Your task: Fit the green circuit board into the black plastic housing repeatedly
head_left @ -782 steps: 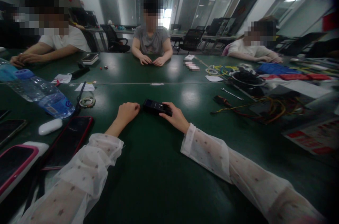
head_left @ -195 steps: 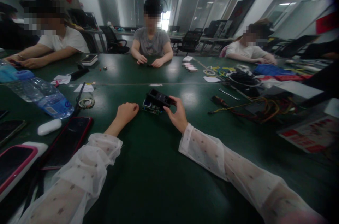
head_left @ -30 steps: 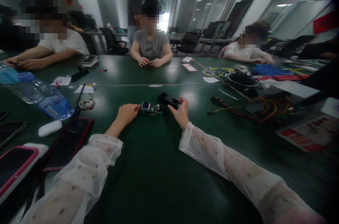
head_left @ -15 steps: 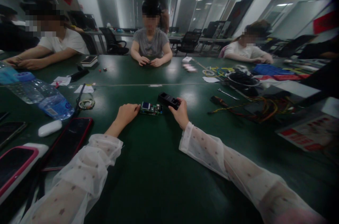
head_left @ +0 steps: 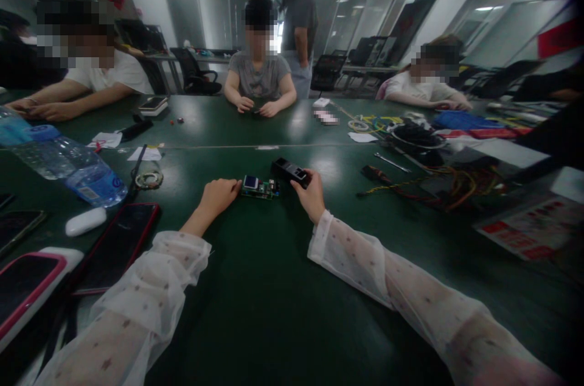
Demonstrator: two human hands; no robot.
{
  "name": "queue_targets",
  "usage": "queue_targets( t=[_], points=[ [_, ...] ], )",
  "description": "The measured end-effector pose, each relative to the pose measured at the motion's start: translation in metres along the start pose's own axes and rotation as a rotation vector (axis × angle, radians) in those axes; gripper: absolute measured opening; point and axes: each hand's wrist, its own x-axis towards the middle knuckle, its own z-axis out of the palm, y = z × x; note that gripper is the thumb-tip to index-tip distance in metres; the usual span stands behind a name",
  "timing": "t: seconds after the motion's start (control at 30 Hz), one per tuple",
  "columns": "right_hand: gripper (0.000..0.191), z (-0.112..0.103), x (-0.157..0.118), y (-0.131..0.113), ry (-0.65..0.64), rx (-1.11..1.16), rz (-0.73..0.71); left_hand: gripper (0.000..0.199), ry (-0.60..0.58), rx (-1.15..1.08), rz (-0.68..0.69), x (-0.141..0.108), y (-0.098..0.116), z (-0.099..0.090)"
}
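A small green circuit board (head_left: 261, 187) with a square screen sits in the middle of the dark green table (head_left: 269, 313). My left hand (head_left: 221, 196) is closed at the board's left end, its fingertips gripping that edge. Just right of the board, a black plastic casing (head_left: 289, 172) with openings in its top lies at a slant. My right hand (head_left: 311, 194) is closed on the casing's right end, thumb in front and fingers behind. Board and casing are close together but separate.
Water bottles (head_left: 86, 170), a white case (head_left: 86, 221) and several phones, one red-edged phone (head_left: 119, 246) among them, lie to the left. On the right are a wrench (head_left: 392, 162), loose wires (head_left: 429, 188) and a box (head_left: 538, 221). People sit across the table.
My hands, the board and the casing look almost unmoved. In the background, a standing person has shifted to the right.
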Motion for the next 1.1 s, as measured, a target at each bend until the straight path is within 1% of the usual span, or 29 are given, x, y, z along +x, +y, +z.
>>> queue_targets(
  t=[0.1,0.2,0.3,0.4,0.57,0.7,0.83,0.93,1.0,1.1],
  points=[
    [0.048,-0.002,-0.005,-0.016,-0.039,0.061,-0.084,0.052,0.005,0.014,-0.002,0.001,0.0,0.001],
    [0.051,-0.005,-0.011,-0.035,-0.121,0.092,-0.199,0.052,0.004,0.003,0.003,0.0,0.001,0.0],
    [0.051,-0.007,-0.016,-0.047,-0.218,0.093,-0.283,0.052,0.004,0.0,-0.013,0.0,0.002,-0.001],
    [0.05,-0.008,-0.018,-0.051,-0.289,0.102,-0.303,0.053,0.007,0.001,-0.026,-0.001,0.002,-0.002],
    [0.049,-0.008,-0.017,-0.052,-0.385,0.099,-0.291,0.051,0.01,-0.009,-0.025,-0.001,0.002,-0.002],
    [0.05,-0.008,-0.017,-0.052,-0.483,0.065,-0.284,0.053,0.012,-0.023,-0.057,-0.002,0.002,-0.002],
    [0.051,-0.008,-0.018,-0.051,-0.51,0.04,-0.289,0.059,0.029,-0.019,-0.122,-0.002,0.004,-0.002],
    [0.048,-0.009,-0.018,-0.051,-0.516,0.017,-0.311,0.06,0.039,-0.01,-0.139,-0.003,0.004,-0.001],
    [0.049,-0.008,-0.018,-0.053,-0.505,0.02,-0.324,0.06,0.042,-0.003,-0.139,-0.003,0.005,-0.001],
    [0.05,-0.008,-0.018,-0.055,-0.457,0.043,-0.31,0.059,0.047,-0.003,-0.125,-0.003,0.004,-0.001]
  ],
)
